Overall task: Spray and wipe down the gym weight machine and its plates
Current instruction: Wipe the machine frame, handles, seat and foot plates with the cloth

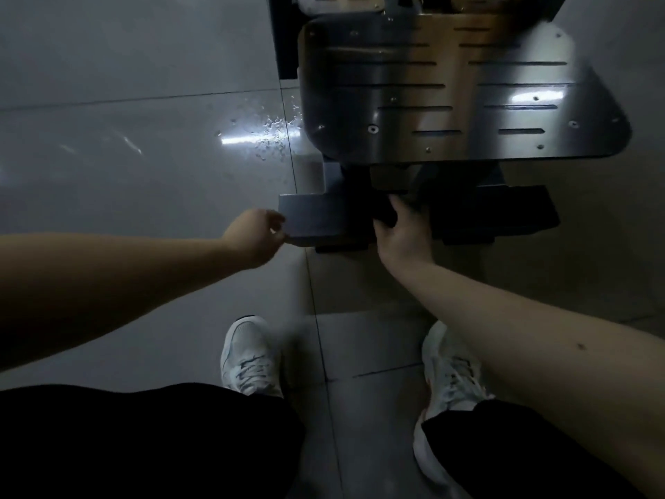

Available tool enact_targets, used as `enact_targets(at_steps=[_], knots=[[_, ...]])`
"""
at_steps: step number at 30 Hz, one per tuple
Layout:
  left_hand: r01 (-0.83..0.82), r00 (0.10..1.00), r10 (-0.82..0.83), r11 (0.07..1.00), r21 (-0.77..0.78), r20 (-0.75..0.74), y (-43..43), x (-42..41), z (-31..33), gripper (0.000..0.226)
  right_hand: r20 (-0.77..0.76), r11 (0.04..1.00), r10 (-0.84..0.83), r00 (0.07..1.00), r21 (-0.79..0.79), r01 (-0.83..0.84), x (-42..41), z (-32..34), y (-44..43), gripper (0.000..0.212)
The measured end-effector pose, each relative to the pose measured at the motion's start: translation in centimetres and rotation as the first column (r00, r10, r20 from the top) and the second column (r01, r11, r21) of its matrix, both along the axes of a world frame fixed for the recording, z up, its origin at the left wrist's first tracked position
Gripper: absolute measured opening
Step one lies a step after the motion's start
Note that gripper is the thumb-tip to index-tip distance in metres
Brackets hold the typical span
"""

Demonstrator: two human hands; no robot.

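The machine (464,138) stands on the tiled floor (144,174) straight ahead of the person, with its slotted steel footplate (378,59) on top and its dark base (324,225) low in front, just beyond the shoes (252,354).

Both arms reach down to the base. The left hand (257,234) is at the base's left end, its fingers (277,219) curled against the corner. Whether they grip the corner or only touch it cannot be told. The right hand (403,228) lies on the middle of the base under the footplate's front edge. Something dark, perhaps a cloth (385,217), sits by the thumb. The shadow there is too deep to name it or to tell whether the hand holds it.

Droplets (273,135) lie on the floor just left of the machine, so spray seems to have landed nearby. No bottle is in view.

The step in hand looks like wiping the base, the lowest part of the machine. If that is a cloth, the next move calls for sweeping it along the base towards the left end and into the recess under the footplate. The left hand steadies the body or clears out of the way. The footplate's slots and screw heads will need firmer passes.
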State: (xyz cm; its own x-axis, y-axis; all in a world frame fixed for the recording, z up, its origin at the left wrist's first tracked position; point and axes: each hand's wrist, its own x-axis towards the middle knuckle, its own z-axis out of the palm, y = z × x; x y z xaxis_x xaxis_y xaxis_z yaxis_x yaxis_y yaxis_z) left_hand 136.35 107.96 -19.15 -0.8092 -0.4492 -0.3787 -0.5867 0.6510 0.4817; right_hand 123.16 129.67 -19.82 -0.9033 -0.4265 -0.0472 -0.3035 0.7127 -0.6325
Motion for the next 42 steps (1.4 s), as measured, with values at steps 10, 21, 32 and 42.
enact_targets(at_steps=[10,21,32,42], knots=[[-0.326,0.944,0.327,0.892,0.314,0.050,-2.6,-1.2,-3.3,0.037,0.009,0.767,0.635,0.773,0.115,-0.631,2.5,-6.4,-9.5,0.055],[-0.392,0.916,0.375,0.757,0.523,0.144,-3.4,-1.2,-3.5,0.048,-0.019,0.874,0.472,0.882,0.144,-0.464,-3.1,-6.8,-4.0,0.036],[-0.435,0.897,0.403,0.736,0.520,0.180,-2.9,-1.9,-3.0,0.039,-0.090,0.712,0.699,0.710,0.188,-0.677,-3.1,-7.4,1.8,0.035],[-0.515,0.850,0.503,0.729,0.450,0.157,-1.7,-3.0,-3.0,0.026,-0.078,0.740,0.671,0.737,0.131,-0.660,3.6,-7.0,-5.7,0.039]])
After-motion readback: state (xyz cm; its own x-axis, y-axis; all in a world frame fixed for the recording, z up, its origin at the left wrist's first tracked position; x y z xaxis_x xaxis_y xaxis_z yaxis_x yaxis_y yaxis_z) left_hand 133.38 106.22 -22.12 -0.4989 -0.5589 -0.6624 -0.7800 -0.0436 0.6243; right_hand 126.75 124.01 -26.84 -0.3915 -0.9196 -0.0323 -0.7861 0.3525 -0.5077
